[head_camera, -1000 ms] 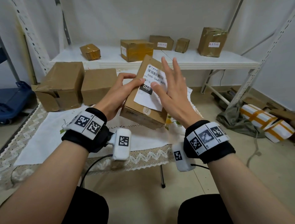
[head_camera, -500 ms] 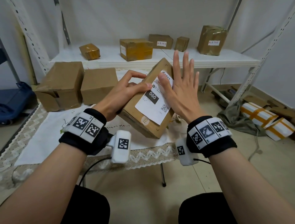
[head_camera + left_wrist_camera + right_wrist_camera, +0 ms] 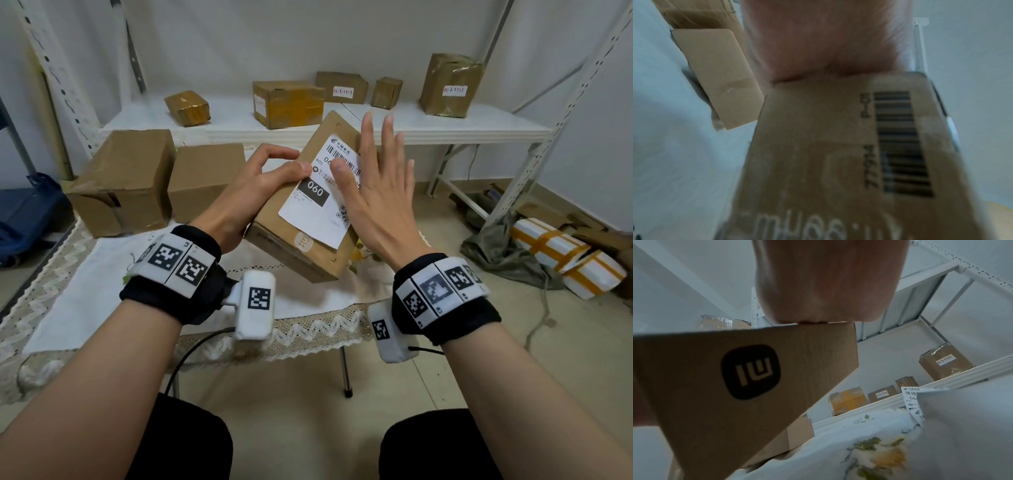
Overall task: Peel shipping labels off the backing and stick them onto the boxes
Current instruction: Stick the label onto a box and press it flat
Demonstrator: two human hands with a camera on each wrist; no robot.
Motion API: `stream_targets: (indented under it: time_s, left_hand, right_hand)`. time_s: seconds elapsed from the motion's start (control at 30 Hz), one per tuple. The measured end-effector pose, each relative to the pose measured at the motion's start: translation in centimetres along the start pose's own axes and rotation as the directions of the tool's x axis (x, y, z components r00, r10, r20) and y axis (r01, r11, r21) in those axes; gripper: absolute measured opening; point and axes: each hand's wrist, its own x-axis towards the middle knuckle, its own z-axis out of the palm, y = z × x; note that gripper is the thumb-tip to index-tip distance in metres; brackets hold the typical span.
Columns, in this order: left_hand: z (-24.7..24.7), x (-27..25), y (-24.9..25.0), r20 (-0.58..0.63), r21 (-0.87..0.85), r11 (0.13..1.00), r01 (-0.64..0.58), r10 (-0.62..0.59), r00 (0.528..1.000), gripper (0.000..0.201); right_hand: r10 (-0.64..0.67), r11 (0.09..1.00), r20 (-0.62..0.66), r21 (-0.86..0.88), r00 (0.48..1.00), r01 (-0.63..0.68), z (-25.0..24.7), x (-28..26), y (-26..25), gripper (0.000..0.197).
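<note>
A flat brown cardboard box (image 3: 274, 229) is held tilted above the table, its long side running up and to the right. A white shipping label (image 3: 317, 205) with a barcode and a black "060" patch lies stuck on its top face. My left hand (image 3: 253, 192) grips the box's left edge, thumb on top near the label. My right hand (image 3: 373, 185) lies flat with straight fingers on the label's right part. In the left wrist view the box's side with a printed barcode (image 3: 900, 142) fills the frame. The right wrist view shows the box (image 3: 735, 369) with a black logo.
Two plain brown boxes (image 3: 126, 181) stand on the white cloth-covered table (image 3: 85, 284) at the left. A white shelf (image 3: 376, 126) behind carries several taped boxes, some labelled. More shipping labels (image 3: 914, 400) lie on the table at the right. Wrapped parcels (image 3: 565, 260) lie on the floor.
The box has tilted and shifted a little. My right hand slid over the label with fingers spread, first toward its upper right, then back onto its right part. My left hand keeps its grip.
</note>
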Motion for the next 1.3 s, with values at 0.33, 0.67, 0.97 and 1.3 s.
stream_targets:
  time_s: [0.33,0.67,0.97,1.3]
  left_hand:
    - [-0.1,-0.4,0.2,0.050,0.036,0.998,-0.044,0.042,0.998,0.047]
    - [0.1,0.1,-0.2,0.016,0.042,0.998,-0.053,0.052,0.998,0.051]
    - [0.5,-0.3,-0.1,0.100,0.113,0.991,-0.074,0.062,0.993,0.048]
    - [1.0,-0.3,-0.2,0.153,0.145,0.984,-0.102,0.079,0.985,0.049]
  right_hand:
    - [0.085,0.996,-0.022,0.004,0.996,-0.085,-0.7,0.8,1.0,0.078]
    - [0.024,1.000,-0.060,-0.008,0.998,-0.024,-0.9,0.8,0.1,0.077]
    - [-0.035,0.998,-0.069,-0.056,0.997,0.031,-0.2,0.3,-0.6,0.076]
    - [0.059,0.998,-0.119,-0.030,0.991,-0.063,-1.6,1.1,0.4,0.076]
